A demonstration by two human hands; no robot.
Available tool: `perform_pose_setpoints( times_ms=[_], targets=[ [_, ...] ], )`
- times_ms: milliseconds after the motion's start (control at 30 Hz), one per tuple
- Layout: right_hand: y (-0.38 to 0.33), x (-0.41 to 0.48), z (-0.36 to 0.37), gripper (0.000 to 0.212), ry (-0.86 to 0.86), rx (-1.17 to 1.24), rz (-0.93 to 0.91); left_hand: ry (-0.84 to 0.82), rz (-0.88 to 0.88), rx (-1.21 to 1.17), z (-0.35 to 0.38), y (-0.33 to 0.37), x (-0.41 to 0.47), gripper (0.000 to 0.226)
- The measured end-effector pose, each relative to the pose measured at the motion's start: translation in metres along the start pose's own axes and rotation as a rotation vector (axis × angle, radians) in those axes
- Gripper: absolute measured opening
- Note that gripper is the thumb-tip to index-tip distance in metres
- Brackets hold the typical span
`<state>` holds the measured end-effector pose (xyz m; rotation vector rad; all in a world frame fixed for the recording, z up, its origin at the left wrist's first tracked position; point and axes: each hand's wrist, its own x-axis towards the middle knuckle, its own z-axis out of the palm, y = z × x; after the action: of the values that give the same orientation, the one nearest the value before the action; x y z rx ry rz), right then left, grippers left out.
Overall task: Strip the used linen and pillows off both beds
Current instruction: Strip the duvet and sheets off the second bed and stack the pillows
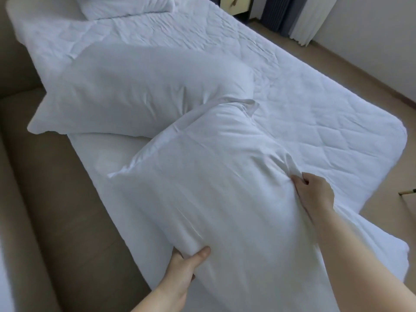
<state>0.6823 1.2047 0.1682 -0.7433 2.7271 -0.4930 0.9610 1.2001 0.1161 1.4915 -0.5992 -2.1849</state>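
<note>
A white pillow [202, 181] in its case lies tilted over the near end of the bed. My left hand [183, 266] grips its lower left edge, thumb on top. My right hand [315, 192] pinches a fold of the pillowcase on its right side. A second white pillow [139, 91] lies behind it, hanging a little over the bed's left edge. Further white bedding [126, 7] is piled at the far end. The bed [315, 113] shows a white quilted mattress cover.
A beige padded surround [45, 199] runs along the bed's left side. Light wooden floor [360, 75] lies to the right, with a white wall beyond. Dark and white curtains [290, 16] and a pale cabinet [236, 3] stand at the far end.
</note>
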Motion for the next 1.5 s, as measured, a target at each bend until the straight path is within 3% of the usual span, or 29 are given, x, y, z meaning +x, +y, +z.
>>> perform_pose_setpoints(
  times_ms=[300, 400, 467, 567, 700, 800, 900, 1000, 1033, 1133, 1267, 1400, 1500],
  targets=[
    [-0.051, -0.051, -0.048, 0.04, 0.176, 0.355, -0.221, 0.025, 0.278, -0.069, -0.021, 0.065, -0.053, 0.058],
    [-0.089, -0.071, -0.053, 0.048, 0.194, 0.501, -0.312, 0.021, 0.36, -0.112, -0.04, 0.099, -0.068, 0.052],
    [-0.119, -0.084, -0.058, 0.046, 0.208, 0.565, -0.393, 0.01, 0.435, -0.129, -0.057, 0.117, -0.076, 0.07],
    [-0.176, -0.106, -0.061, 0.044, 0.224, 0.625, -0.521, -0.019, 0.523, -0.17, -0.087, 0.147, -0.09, 0.078],
    [-0.278, -0.143, -0.048, 0.052, 0.257, 0.734, -0.675, 0.021, 0.668, -0.222, -0.148, 0.204, -0.097, 0.038],
    [-0.354, -0.172, -0.021, 0.025, 0.108, 0.882, -0.719, 0.133, 0.797, -0.263, -0.205, 0.256, -0.1, 0.036],
    [-0.421, -0.199, 0.02, 0.04, 0.041, 0.88, -0.782, 0.284, 0.916, -0.32, -0.27, 0.305, -0.105, 0.034],
    [-0.483, -0.222, 0.065, 0.042, -0.015, 0.959, -0.79, 0.437, 1.016, -0.337, -0.333, 0.344, -0.108, 0.057],
    [-0.504, -0.228, 0.08, 0.041, -0.033, 0.982, -0.79, 0.508, 1.038, -0.338, -0.352, 0.356, -0.108, 0.055],
    [-0.568, -0.238, 0.12, 0.046, -0.099, 1.012, -0.793, 0.662, 1.056, -0.329, -0.4, 0.392, -0.101, 0.038],
    [-0.657, -0.233, 0.173, 0.05, -0.2, 0.983, -0.813, 0.755, 1.042, -0.354, -0.45, 0.431, -0.079, 0.048],
    [-0.755, -0.209, 0.219, 0.033, -0.331, 0.889, -0.858, 0.827, 1.057, -0.465, -0.487, 0.485, -0.039, 0.048],
    [-0.831, -0.182, 0.249, 0.033, -0.425, 0.846, -0.922, 0.878, 1.069, -0.521, -0.506, 0.532, 0.0, 0.049]
  ],
)
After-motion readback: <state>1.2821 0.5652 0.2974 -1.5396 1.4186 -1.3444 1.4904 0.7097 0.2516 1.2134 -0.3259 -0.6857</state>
